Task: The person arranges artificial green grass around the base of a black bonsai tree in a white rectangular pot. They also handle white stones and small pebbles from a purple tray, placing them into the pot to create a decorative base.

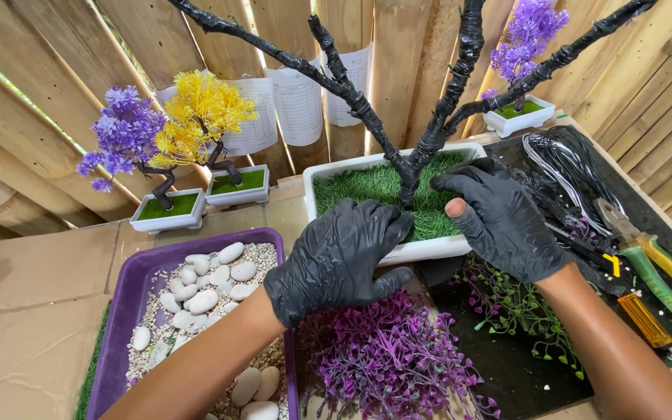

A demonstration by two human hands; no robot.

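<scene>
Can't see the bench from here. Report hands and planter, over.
Left hand on white planter front rim. Right hand on its fake grass, by the black trunk. Purple foliage lies in front.

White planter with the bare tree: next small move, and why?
Probably press the green turf flat around the trunk. Both gloved hands, left hand and right hand, already rest on the white planter, and the right hand's fingers lie on the turf by the trunk.
</scene>
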